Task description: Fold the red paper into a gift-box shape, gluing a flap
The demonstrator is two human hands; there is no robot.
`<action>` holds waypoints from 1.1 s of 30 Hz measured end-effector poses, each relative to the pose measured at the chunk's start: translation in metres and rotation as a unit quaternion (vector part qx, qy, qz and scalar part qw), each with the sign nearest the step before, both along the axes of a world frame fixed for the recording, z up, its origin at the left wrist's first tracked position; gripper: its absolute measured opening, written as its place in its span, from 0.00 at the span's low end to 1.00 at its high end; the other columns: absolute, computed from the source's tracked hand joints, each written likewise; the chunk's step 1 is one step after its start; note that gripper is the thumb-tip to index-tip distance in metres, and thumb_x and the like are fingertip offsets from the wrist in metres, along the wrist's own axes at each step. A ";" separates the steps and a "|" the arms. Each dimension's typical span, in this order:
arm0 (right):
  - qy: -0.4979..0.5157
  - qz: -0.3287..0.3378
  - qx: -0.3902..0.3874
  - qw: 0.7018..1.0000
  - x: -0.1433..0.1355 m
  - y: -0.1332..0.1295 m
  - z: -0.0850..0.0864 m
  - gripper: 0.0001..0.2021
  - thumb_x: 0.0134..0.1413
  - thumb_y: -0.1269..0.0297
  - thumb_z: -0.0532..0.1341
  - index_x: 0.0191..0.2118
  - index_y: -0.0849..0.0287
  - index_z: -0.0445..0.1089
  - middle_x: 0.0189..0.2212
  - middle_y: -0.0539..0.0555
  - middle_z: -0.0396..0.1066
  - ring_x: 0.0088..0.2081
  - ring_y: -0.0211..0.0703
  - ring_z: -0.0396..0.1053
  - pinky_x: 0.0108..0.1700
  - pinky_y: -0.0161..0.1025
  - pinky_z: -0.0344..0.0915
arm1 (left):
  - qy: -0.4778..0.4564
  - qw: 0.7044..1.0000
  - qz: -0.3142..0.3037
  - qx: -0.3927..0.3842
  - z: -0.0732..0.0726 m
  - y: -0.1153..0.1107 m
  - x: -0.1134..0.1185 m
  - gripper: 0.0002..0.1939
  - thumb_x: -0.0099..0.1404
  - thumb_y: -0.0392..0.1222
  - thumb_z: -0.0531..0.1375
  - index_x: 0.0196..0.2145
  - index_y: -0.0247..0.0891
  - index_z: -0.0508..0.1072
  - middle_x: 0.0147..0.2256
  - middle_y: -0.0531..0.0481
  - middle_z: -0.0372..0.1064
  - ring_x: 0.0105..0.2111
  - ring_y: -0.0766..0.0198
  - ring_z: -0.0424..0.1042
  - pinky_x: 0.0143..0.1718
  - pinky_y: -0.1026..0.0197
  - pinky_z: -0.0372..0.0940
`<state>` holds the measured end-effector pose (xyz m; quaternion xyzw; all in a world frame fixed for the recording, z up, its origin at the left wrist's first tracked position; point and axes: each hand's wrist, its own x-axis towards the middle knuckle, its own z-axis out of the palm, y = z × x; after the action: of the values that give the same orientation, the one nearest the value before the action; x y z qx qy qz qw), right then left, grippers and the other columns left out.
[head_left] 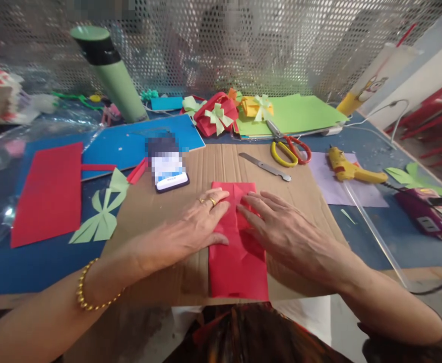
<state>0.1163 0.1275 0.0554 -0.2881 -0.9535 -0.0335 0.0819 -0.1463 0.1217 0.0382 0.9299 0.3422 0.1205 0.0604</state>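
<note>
1. Nearest of all is the lap of the seated person, in dark patterned clothing [239,335].
2. Just beyond, red folded paper [239,272] lies flat on a brown cardboard sheet [213,161], its near end by the cardboard's edge.
3. The left hand [186,224] rests on the paper's left side, fingers slightly parted, thumb well away from them. The right hand [292,227] lies across its right side, fingers a little apart. Neither grips anything.
4. From where I stand, the paper seems light and thin, stiff enough to keep a crease, yet easily crumpled or torn. It would probably slide on the cardboard if not held down.
5. I'd pinch it by its uncovered near end or long edges, away from the central fold. How many layers lie under the fingers, I can't tell.
</note>
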 end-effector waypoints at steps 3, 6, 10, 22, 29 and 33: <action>-0.012 0.008 0.022 1.000 0.000 0.000 0.000 0.15 0.66 0.76 0.55 0.54 0.68 0.72 0.53 0.70 0.73 0.55 0.59 0.73 0.61 0.59 0.72 | 0.003 1.000 -0.001 -0.006 0.001 0.001 0.001 0.31 0.79 0.51 0.55 0.73 0.36 0.56 0.71 0.30 0.59 0.74 0.43 0.57 0.71 0.42 0.63; -0.009 0.008 0.026 1.000 -0.001 0.000 0.000 0.13 0.67 0.75 0.55 0.52 0.67 0.73 0.53 0.69 0.74 0.54 0.58 0.74 0.61 0.58 0.72 | -0.004 1.000 0.006 -0.019 0.000 0.003 0.004 0.31 0.79 0.50 0.56 0.74 0.39 0.56 0.69 0.34 0.61 0.72 0.44 0.60 0.69 0.43 0.65; 0.004 0.006 0.007 1.000 -0.001 0.000 -0.001 0.12 0.69 0.74 0.55 0.52 0.67 0.73 0.53 0.69 0.73 0.56 0.58 0.73 0.62 0.58 0.71 | -0.007 1.000 0.009 -0.013 -0.003 0.006 0.007 0.30 0.79 0.51 0.56 0.73 0.43 0.59 0.68 0.35 0.62 0.72 0.43 0.61 0.69 0.41 0.65; 0.121 0.055 -0.068 0.989 0.020 0.029 0.013 0.14 0.75 0.70 0.54 0.49 0.60 0.79 0.50 0.62 0.80 0.49 0.46 0.79 0.49 0.45 0.78 | 0.001 1.000 0.017 -0.009 -0.014 0.008 0.009 0.26 0.79 0.48 0.57 0.70 0.40 0.64 0.69 0.35 0.62 0.73 0.45 0.59 0.69 0.43 0.63; 0.156 -0.029 0.032 0.987 0.017 0.034 0.035 0.17 0.73 0.73 0.52 0.57 0.60 0.76 0.52 0.62 0.80 0.53 0.51 0.79 0.55 0.54 0.76 | -0.025 1.000 0.004 0.010 -0.017 0.009 0.009 0.25 0.80 0.48 0.55 0.69 0.36 0.67 0.69 0.34 0.64 0.73 0.45 0.58 0.72 0.44 0.58; 0.123 0.027 -0.013 0.992 -0.004 0.045 0.015 0.19 0.72 0.78 0.47 0.58 0.65 0.70 0.52 0.65 0.79 0.56 0.50 0.76 0.56 0.52 0.75 | -0.005 1.000 0.009 -0.004 -0.013 0.008 0.010 0.26 0.79 0.48 0.56 0.69 0.36 0.65 0.70 0.33 0.62 0.73 0.44 0.59 0.69 0.45 0.62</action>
<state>0.1124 0.1725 0.0701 -0.2649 -0.9441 0.0168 0.1954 -0.1360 0.1301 0.0252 0.9258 0.3510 0.1248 0.0643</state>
